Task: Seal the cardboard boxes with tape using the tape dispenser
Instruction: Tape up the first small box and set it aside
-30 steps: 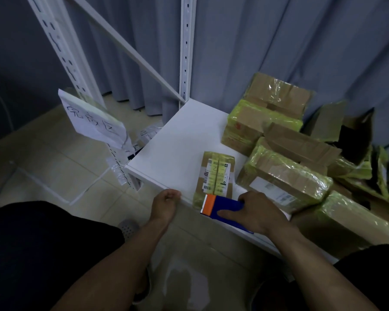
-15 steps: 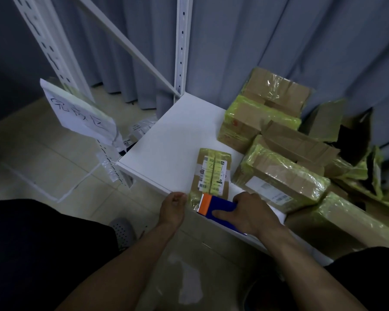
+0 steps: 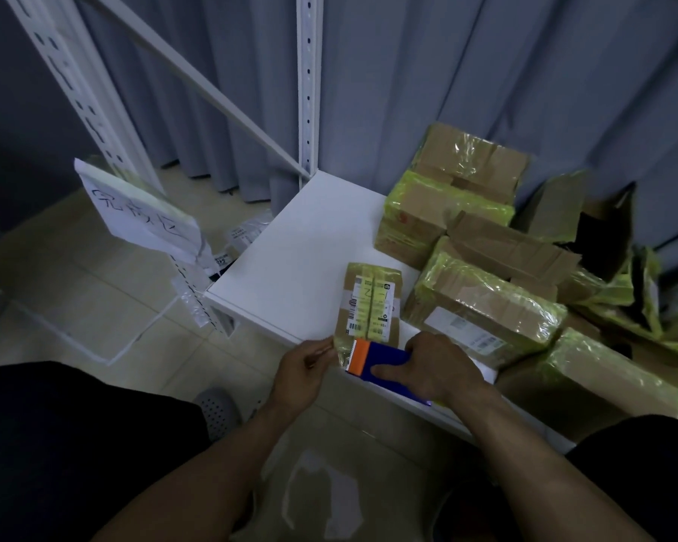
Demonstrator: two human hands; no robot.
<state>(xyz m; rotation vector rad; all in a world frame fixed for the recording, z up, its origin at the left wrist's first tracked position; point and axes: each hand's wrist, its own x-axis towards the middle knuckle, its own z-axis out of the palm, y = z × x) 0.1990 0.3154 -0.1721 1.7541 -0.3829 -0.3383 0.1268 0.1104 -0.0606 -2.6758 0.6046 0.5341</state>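
A small cardboard box (image 3: 370, 303) with a white label and yellow-green tape lies at the front edge of the white shelf (image 3: 298, 252). My right hand (image 3: 435, 365) grips the blue tape dispenser (image 3: 384, 359), whose orange toothed end sits at the box's near end. My left hand (image 3: 304, 365) is at the box's near-left corner, fingers pinching the yellow-green tape end there.
Several tape-wrapped cardboard boxes (image 3: 482, 303) pile up on the right of the shelf, with open ones (image 3: 599, 224) behind. White rack uprights (image 3: 305, 84) stand behind and to the left, one carrying a handwritten paper sign (image 3: 141, 213). Grey curtain behind; tiled floor below.
My left hand moved right from the shelf edge to the box's near-left corner and took hold of the tape end. The right hand stayed on the dispenser.
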